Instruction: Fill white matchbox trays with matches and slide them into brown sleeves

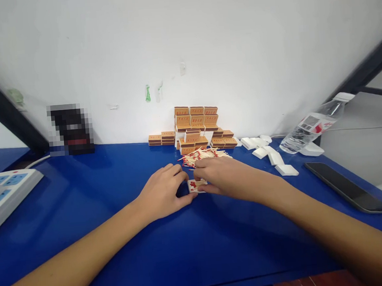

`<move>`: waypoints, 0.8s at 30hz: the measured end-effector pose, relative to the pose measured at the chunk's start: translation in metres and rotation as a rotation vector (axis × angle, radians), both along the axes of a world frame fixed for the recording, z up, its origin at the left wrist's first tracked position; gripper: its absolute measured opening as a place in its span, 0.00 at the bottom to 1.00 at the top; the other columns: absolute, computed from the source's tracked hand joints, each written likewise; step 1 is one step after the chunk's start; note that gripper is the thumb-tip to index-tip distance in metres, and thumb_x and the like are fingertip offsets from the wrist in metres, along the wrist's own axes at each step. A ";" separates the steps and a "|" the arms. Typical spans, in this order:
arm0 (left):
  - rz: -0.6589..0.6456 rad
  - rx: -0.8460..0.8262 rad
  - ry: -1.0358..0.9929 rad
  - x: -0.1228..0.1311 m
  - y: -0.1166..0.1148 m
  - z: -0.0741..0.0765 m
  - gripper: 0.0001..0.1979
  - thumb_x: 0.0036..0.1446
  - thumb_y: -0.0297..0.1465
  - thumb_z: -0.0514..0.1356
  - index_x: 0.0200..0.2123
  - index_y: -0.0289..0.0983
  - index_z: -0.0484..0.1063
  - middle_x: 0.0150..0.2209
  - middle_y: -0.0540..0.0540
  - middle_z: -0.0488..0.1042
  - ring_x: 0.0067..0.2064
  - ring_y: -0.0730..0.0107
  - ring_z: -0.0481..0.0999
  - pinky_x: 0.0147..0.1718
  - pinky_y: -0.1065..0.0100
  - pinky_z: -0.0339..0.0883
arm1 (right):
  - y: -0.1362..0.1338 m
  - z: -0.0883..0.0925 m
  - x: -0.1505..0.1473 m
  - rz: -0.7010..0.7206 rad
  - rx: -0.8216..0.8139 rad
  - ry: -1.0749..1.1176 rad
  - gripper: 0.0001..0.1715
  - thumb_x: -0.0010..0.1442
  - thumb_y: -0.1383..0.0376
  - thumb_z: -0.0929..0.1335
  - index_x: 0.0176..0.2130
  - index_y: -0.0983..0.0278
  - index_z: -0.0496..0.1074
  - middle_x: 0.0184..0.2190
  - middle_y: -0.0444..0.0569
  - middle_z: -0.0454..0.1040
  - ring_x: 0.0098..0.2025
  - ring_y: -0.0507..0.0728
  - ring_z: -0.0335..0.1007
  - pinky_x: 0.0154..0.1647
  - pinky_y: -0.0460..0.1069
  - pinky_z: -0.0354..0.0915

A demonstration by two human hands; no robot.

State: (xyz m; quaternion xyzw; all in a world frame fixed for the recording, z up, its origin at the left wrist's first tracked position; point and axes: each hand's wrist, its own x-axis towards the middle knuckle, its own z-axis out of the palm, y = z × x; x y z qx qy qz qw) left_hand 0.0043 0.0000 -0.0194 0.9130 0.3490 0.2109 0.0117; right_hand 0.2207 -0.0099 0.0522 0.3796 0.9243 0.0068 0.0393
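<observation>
1. While my left hand (163, 191) is bracketing the left end of a small white rectangular tray (189, 188), its thumb is bearing on the near corner and its fingers on the far one; it looks clamped there, I judge, to stop the tray skidding on the smooth blue tabletop (173, 254).

2. My right hand (227, 177) is reaching over the tray from its right side, thumb and fingers bending down to the contents; I cannot tell whether the tips are pinching anything, since my knuckles are hiding them.

3. Inside the tray, pale wooden matchsticks with red heads (193, 184) are lying with several heads toward its left end, probably because they are fitting best lengthwise.

4. Just beyond the tray, a jumbled heap of loose red-tipped matchsticks (199, 158) is spreading out, likely placed for easy reach.

5. Farther beyond the tray, orange-yellow cardboard matchboxes with red lettering (196, 119) are standing in tiers, presumably stacked to save room.

6. Well to the tray's right, scattered white rectangular pieces (274, 157) and a flat black phone (348, 188) are lying, seemingly leaving my arms space.
</observation>
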 end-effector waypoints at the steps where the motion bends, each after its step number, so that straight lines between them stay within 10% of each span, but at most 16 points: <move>1: -0.006 0.003 -0.003 0.000 0.000 0.000 0.15 0.65 0.43 0.66 0.41 0.36 0.76 0.40 0.43 0.76 0.42 0.56 0.75 0.43 0.55 0.73 | 0.000 -0.001 0.002 -0.005 -0.019 0.027 0.07 0.69 0.63 0.73 0.42 0.66 0.79 0.43 0.54 0.80 0.42 0.61 0.78 0.38 0.52 0.66; 24: -0.171 0.093 -0.050 -0.001 0.000 0.004 0.15 0.69 0.42 0.64 0.46 0.35 0.75 0.42 0.42 0.78 0.43 0.58 0.77 0.44 0.58 0.74 | -0.004 -0.044 0.036 -0.035 -0.129 0.492 0.06 0.72 0.65 0.69 0.42 0.62 0.77 0.40 0.49 0.78 0.40 0.55 0.73 0.40 0.50 0.64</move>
